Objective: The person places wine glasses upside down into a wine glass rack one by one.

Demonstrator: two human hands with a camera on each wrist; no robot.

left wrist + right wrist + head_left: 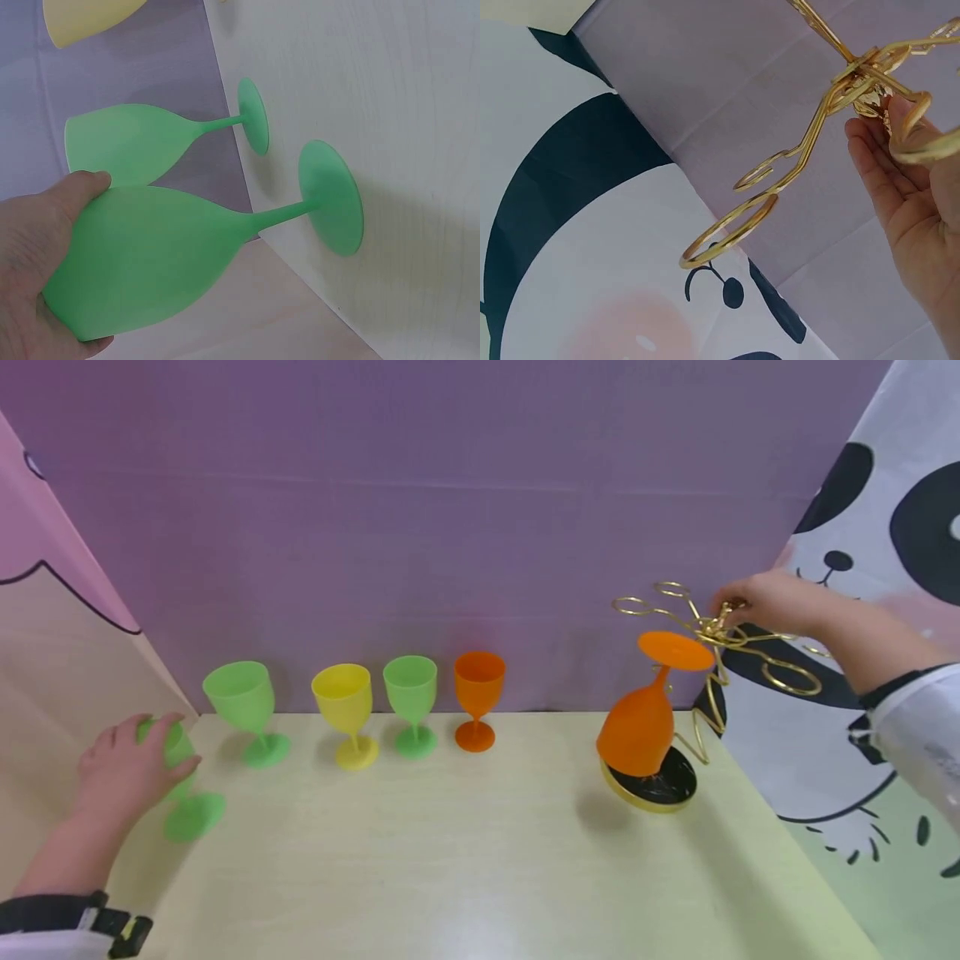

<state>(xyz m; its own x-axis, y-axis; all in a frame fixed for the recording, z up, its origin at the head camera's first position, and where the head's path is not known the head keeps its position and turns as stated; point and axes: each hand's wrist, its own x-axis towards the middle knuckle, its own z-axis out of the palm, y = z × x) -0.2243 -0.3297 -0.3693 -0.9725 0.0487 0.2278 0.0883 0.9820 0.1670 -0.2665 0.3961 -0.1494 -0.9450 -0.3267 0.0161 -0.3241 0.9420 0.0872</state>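
Hands well apart: at left, the left hand (123, 768) clasps the bowl of a green, plastic-looking stemmed goblet (150, 255); at right, the right hand (776, 602) grips the top of a gold metal wire rack (708, 631), on which an inverted orange, plastic-looking goblet (637, 735) appears to hang. Advisable: steady the rack; lift clear of the matching goblet beyond (240, 693).

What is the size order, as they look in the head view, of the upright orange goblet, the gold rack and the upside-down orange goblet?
1. Gold rack
2. Upside-down orange goblet
3. Upright orange goblet
Nearness leaves true sizes unsure.
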